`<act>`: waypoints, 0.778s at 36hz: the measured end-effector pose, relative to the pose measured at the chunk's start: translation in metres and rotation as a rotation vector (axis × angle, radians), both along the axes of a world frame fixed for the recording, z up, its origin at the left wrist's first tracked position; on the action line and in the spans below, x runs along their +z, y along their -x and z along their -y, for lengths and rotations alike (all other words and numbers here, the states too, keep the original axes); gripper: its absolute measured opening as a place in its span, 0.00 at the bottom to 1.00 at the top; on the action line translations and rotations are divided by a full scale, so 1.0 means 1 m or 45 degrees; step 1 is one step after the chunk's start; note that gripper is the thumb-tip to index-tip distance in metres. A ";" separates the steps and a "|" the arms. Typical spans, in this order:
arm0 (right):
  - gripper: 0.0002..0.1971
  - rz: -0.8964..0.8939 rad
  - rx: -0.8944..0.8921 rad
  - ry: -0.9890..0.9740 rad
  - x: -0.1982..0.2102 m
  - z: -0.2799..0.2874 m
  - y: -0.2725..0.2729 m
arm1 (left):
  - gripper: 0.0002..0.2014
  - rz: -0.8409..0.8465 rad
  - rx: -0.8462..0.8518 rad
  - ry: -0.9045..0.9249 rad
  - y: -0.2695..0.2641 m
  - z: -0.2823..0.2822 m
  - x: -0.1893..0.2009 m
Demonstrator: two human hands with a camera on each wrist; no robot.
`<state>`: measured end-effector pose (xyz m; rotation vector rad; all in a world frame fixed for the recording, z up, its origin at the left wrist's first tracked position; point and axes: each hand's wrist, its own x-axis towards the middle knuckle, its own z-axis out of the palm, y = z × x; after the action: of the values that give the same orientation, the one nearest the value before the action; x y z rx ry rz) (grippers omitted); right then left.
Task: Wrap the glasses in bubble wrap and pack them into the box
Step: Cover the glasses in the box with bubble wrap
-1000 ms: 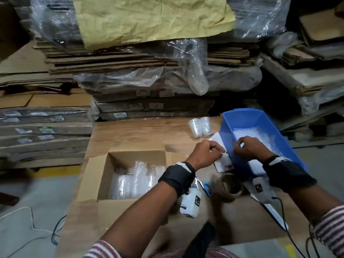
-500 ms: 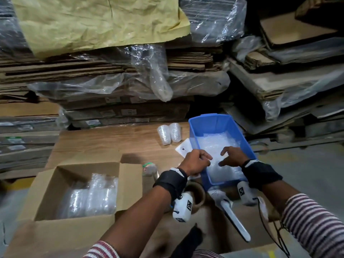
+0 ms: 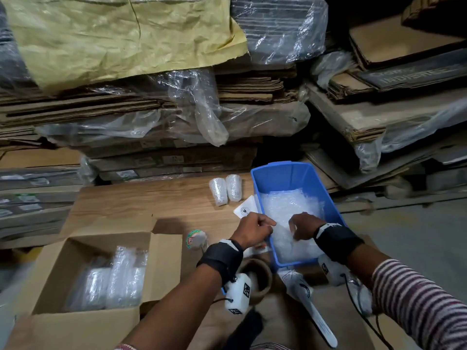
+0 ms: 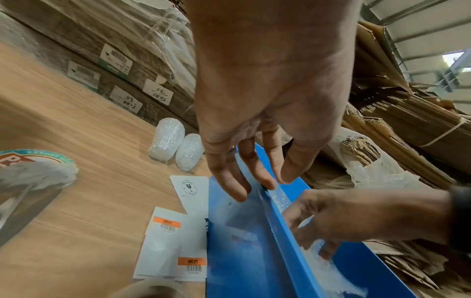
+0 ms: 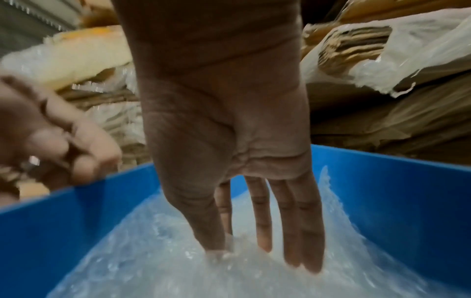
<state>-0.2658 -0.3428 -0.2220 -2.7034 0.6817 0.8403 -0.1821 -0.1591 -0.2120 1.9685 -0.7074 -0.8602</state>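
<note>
Pinching bubble wrap (image 3: 285, 210) inside one blue bin (image 3: 290, 173), the right hand (image 3: 303, 229) shows beside two wrapped glasses (image 3: 225, 189) and one cardboard box (image 3: 58, 269) from the head view, while the left-wrist view shows the left hand (image 4: 267, 100) loose-fingered over the bin's rim, and the right-wrist view shows fingertips (image 5: 216, 242) sunk in wrap.

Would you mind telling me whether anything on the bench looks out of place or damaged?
Nothing looks damaged or spilled. Two wrapped glasses lie on the table beside the blue bin rather than in the cardboard box, and label sheets lie loose against the bin.
</note>
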 end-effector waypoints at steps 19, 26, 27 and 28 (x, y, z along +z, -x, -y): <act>0.10 0.401 -0.033 -0.934 0.122 0.035 0.033 | 0.31 0.325 -0.183 0.005 -0.018 0.028 0.061; 0.16 0.653 -0.672 -1.348 0.136 0.031 0.054 | 0.19 -0.035 -0.109 0.385 -0.023 0.024 0.084; 0.19 0.676 -0.722 -1.420 0.134 0.035 0.056 | 0.17 -0.051 -0.079 0.409 -0.024 0.021 0.085; 0.25 0.689 -0.759 -1.493 0.133 0.038 0.058 | 0.15 -0.083 -0.044 0.431 -0.024 0.017 0.087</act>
<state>-0.3236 -0.3809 -0.0886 -1.4254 0.5431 0.1811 -0.1583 -0.1760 -0.1248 1.6247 -0.7945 -0.7657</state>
